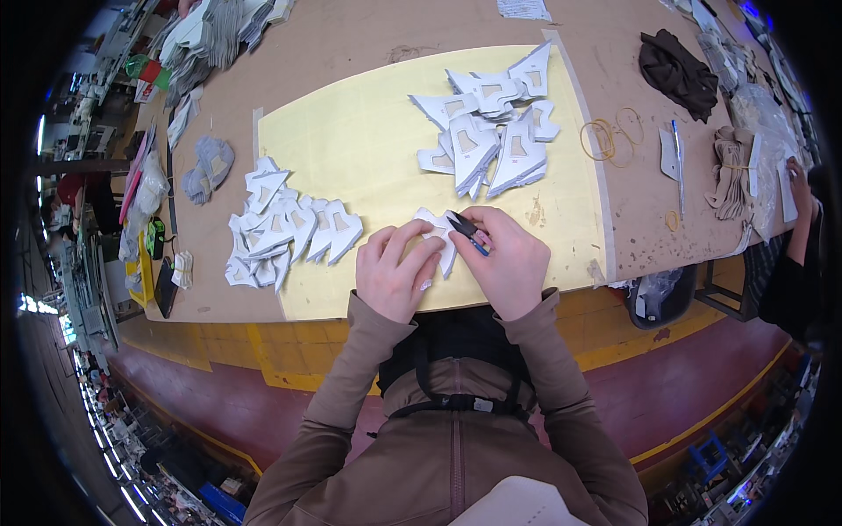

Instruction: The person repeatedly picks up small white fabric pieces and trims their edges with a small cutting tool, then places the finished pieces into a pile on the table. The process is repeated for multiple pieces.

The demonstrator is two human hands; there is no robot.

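My left hand is closed on a small white cut-out piece near the front edge of the table, fingers bent over it. In my right hand is a pair of small thread snips with dark blades and a blue part, their tips against the piece. To the left lies a loose pile of white cut-out pieces with window-like openings. A second pile of similar white pieces sits farther off, just right of the middle. Both piles rest on a pale yellow sheet.
Rubber bands, a pen and a dark cloth lie on the right of the brown table. Stacked grey pieces stand far left. Another person's hand shows at the right edge. A black bin is below.
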